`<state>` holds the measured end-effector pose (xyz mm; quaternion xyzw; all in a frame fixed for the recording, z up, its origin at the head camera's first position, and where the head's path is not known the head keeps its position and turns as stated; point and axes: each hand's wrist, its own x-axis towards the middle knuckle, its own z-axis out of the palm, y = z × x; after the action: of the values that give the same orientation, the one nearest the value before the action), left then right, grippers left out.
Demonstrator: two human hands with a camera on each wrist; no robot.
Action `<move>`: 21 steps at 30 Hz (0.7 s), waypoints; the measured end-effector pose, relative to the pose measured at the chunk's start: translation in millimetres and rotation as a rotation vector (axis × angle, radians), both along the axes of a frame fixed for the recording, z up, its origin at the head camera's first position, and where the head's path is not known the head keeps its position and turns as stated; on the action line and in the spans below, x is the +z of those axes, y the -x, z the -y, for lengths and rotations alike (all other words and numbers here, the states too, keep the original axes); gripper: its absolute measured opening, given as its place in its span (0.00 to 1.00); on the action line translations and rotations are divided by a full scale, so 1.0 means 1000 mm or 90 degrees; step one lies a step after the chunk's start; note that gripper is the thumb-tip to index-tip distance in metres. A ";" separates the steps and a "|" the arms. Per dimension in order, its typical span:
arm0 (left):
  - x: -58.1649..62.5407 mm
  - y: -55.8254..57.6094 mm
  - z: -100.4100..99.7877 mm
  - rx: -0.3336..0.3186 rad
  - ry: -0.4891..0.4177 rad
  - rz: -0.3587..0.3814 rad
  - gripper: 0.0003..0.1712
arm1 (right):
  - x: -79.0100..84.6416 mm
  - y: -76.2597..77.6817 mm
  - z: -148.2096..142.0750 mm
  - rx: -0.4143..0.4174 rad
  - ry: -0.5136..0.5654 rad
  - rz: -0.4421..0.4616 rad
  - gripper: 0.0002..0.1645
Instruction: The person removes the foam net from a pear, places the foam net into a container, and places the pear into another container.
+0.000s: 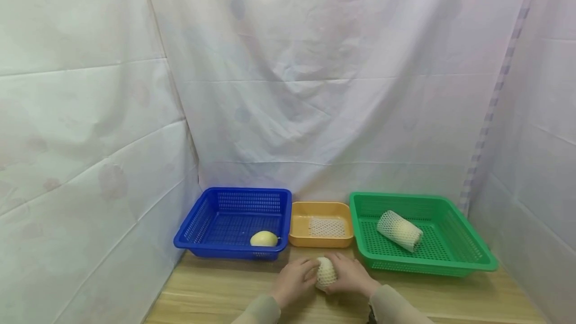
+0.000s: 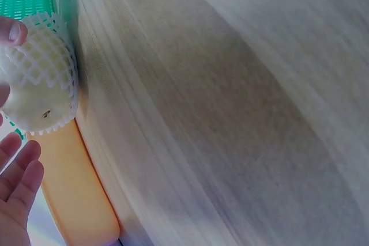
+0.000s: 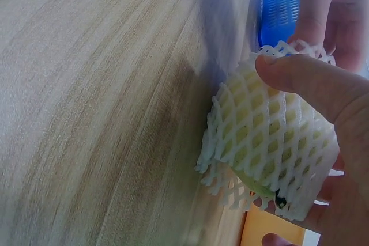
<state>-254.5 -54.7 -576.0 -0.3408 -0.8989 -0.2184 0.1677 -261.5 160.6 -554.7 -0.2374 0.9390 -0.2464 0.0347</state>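
My right hand (image 1: 350, 275) grips a pale yellow pear (image 2: 36, 106) in a white foam net sleeve (image 3: 268, 116), above the wooden table's near part. In the right wrist view its thumb (image 3: 294, 74) lies across the net, and a dark stem pokes out at the lower end. From the left, my left hand (image 1: 293, 280) reaches the same fruit, a finger (image 3: 314, 18) right at the sleeve's rim. The left wrist view has several of its fingers (image 2: 26, 185) loosely spread beside the pear, whose blossom end shows there.
A blue basket (image 1: 189, 239) at back left holds one bare pear (image 1: 264, 238). The orange tray (image 1: 299, 241) in the middle has a flat foam net (image 1: 327, 227) in it. At back right, a green basket (image 1: 477, 259) contains a sleeved pear (image 1: 399, 231). White curtains hang behind.
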 end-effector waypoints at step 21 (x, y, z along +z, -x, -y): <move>-0.003 0.004 -0.015 0.030 0.030 0.129 0.38 | -0.004 0.002 -0.005 0.014 0.003 0.016 0.57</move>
<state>-258.8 -39.8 -579.0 -0.2995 -0.9239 -0.2267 0.0730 -263.3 165.8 -559.0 -0.2449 0.9352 -0.2512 0.0486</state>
